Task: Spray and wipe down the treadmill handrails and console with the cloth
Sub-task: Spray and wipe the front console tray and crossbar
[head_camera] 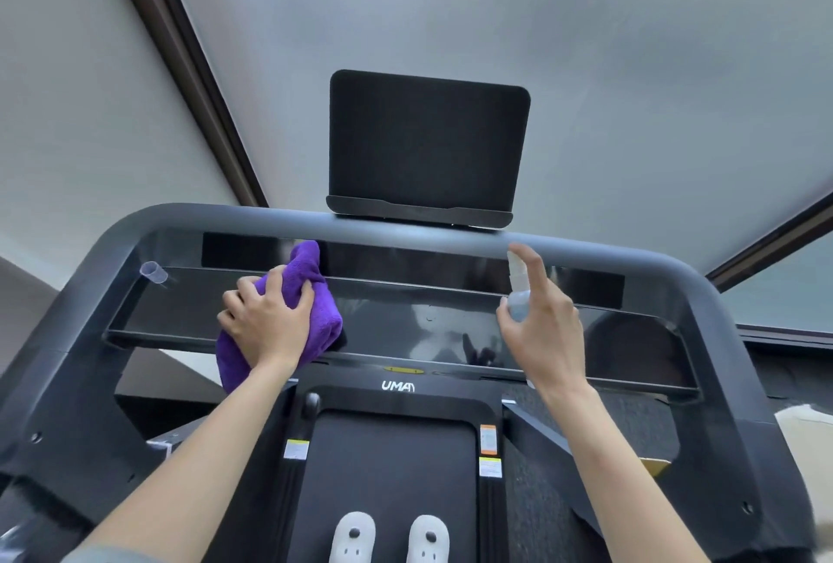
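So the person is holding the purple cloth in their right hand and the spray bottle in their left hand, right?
Not quite, the hands are swapped. In the head view the left hand grips the purple cloth against the glossy console, and the right hand holds the spray bottle.

I see the console [405, 319] spanning between the left and right handrails [81, 337], tablet holder [426, 147] standing on the top bar behind it. Left hand [266, 323] grips the cloth [311, 292] on the console's left half; right hand [541, 328] holds the bottle [518, 287] over its right half. A cap [153, 272] lies at the console's far left; the belt [387, 481] runs below, with two slippers [390, 537] on it.
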The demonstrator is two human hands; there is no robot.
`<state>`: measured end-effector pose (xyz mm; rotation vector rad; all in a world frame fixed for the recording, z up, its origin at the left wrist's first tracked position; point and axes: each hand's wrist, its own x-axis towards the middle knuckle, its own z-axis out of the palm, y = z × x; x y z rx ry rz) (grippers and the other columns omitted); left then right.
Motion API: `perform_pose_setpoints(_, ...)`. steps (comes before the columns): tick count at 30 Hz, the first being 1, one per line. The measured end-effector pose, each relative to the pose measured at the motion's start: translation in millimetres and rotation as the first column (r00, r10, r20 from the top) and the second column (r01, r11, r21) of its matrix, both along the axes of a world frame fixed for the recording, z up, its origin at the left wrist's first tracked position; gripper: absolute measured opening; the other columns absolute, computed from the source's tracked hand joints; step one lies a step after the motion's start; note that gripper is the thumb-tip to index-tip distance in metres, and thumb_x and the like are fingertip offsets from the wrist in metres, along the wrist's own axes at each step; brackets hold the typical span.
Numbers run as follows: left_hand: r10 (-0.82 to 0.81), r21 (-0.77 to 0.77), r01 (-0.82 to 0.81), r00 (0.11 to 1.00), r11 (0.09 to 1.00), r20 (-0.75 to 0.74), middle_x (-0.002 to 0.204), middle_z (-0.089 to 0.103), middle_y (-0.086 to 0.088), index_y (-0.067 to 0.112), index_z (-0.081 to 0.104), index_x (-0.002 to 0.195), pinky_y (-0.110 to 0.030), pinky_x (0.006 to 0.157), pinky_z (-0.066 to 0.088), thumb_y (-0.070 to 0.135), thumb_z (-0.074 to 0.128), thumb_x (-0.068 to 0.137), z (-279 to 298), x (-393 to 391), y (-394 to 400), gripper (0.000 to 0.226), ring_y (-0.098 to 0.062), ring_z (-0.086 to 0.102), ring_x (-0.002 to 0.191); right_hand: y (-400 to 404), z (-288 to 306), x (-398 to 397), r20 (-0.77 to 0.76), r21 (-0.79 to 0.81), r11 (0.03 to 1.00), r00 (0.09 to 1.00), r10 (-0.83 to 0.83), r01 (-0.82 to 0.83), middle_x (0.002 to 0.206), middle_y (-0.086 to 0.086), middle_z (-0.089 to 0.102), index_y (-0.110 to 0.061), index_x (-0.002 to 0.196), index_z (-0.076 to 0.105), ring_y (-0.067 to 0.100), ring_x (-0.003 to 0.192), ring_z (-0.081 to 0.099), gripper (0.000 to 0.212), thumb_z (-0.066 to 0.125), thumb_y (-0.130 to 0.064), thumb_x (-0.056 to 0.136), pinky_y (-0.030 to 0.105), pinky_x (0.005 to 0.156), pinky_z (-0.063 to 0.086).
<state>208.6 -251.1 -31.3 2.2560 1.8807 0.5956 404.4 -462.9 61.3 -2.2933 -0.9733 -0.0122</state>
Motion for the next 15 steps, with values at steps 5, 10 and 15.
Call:
perform_pose_setpoints(5,-0.008,-0.018,0.008,1.000,1.000,-0.005,0.105,0.053,-0.019,0.017,0.062,0.116,-0.047,0.081,0.035,0.048,0.060,0.086,0.6,-1.5,-0.1,0.043,-0.039,0.046,0.097,6.5,-5.7,-16.2,0.014,-0.003,1.000,1.000,0.011,-0.011,0.078,0.001,0.057,-0.031,0.138,0.040,0.023,0.063,0.050,0.066,0.063,-0.008,0.081,0.030,0.060,0.040)
perform_pose_setpoints(10,-0.029,-0.005,0.029,1.000,1.000,0.013,0.101,0.053,-0.019,0.017,0.063,0.115,-0.048,0.079,0.036,0.049,0.060,0.085,-0.3,-3.1,0.6,0.043,-0.039,0.046,0.093,10.8,-8.8,-22.8,-0.035,0.068,0.995,0.997,-0.068,0.070,0.068,0.001,0.054,-0.028,0.131,0.041,0.024,0.061,0.050,0.063,0.058,0.000,0.077,0.030,0.062,0.036)
perform_pose_setpoints(15,-0.045,-0.007,0.045,0.999,0.999,0.019,0.102,0.054,-0.020,0.017,0.063,0.115,-0.048,0.079,0.036,0.048,0.061,0.086,-0.3,-4.0,0.1,0.042,-0.039,0.046,0.093,10.0,-7.9,-25.5,0.005,0.102,0.988,0.993,-0.117,0.116,0.069,0.001,0.053,-0.029,0.130,0.037,0.023,0.059,0.049,0.064,0.059,0.000,0.078,0.028,0.060,0.035)
